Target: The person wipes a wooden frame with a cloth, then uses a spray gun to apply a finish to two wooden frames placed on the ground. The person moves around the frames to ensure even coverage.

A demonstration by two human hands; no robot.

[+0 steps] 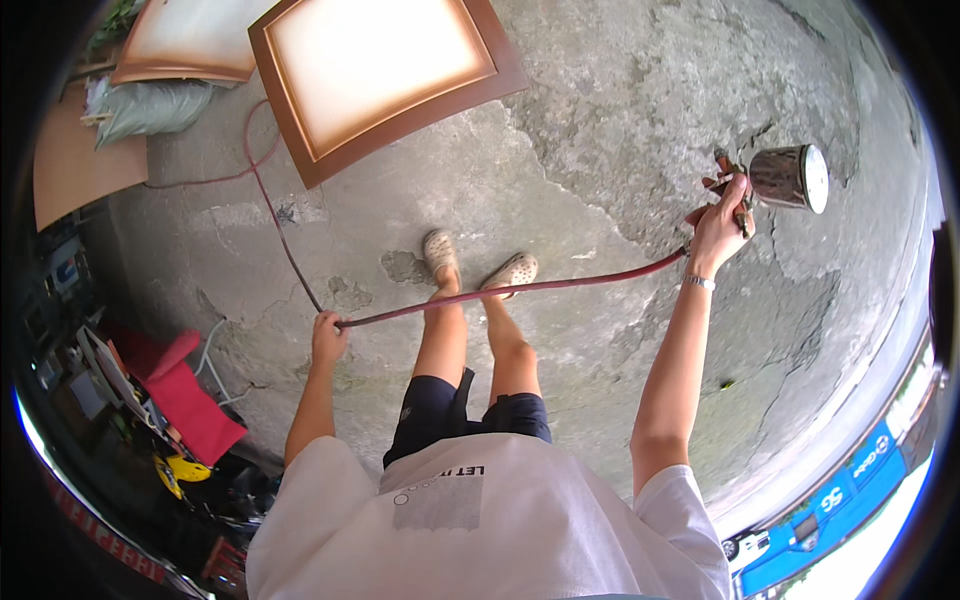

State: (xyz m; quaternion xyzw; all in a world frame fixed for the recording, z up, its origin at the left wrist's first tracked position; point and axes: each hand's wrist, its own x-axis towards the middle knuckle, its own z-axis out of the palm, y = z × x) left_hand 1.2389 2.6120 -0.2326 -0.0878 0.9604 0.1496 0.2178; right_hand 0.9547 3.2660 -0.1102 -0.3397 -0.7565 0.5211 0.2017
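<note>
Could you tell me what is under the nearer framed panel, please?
Bare concrete floor shows around the panel; the red hose runs past its edge. Whatever lies beneath is covered.

Blue sign [845,490] lower right; possibly a red banner [105,540] lower left.

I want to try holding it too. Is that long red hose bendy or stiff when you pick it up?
Probably bendy. The red hose sags between the left hand and the right hand, then curves across the concrete floor, so it likely flops rather than staying straight. It looks thin, so probably light, though the spray gun with its metal cup would pull on one end.
</note>
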